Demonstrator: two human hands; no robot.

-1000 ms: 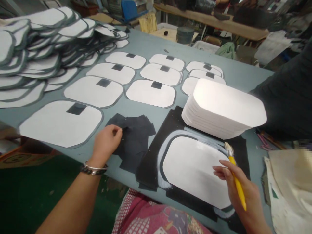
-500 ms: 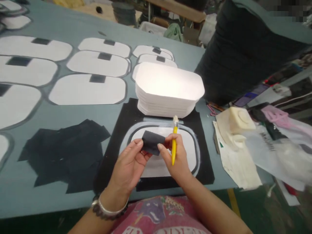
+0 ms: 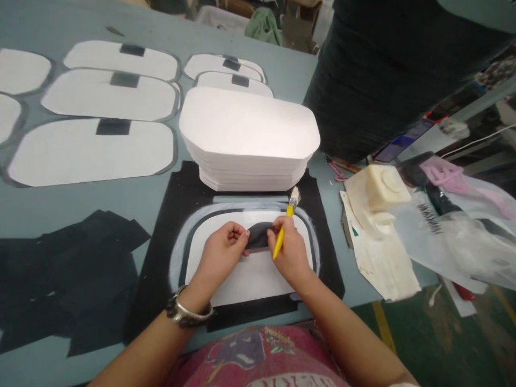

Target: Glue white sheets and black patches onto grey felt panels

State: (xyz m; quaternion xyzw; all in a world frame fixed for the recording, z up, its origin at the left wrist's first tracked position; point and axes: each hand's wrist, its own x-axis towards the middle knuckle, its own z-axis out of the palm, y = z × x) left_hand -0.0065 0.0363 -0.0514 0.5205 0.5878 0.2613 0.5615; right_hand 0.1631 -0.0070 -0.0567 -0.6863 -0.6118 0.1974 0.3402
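Between my two hands a small black fabric patch [image 3: 259, 235] is stretched and slightly bowed over a white rounded panel [image 3: 242, 277]. My left hand [image 3: 226, 247] pinches its left edge between thumb and fingertips. At the right edge, my right hand [image 3: 288, 244] pinches the patch and also keeps a yellow-handled brush [image 3: 284, 232] in its grip, bristles pointing up and away. Beneath lies a black sheet [image 3: 155, 269] with a whitish smeared band around the panel. Just behind, a thick stack of white rounded panels [image 3: 250, 126] stands on the sheet's far part.
Black fabric pieces [image 3: 80, 269] lie in a pile at left. Several white panels with dark patches [image 3: 92, 153] spread behind them. A large black roll [image 3: 387, 75] rises at back right. A cream plastic container [image 3: 382, 188] and plastic bags [image 3: 463, 236] lie at right.
Both hands have turned the black fabric patch level and brought it down toward the white panel's upper middle. The left hand's fingers have curled in. The camera view has shifted right.
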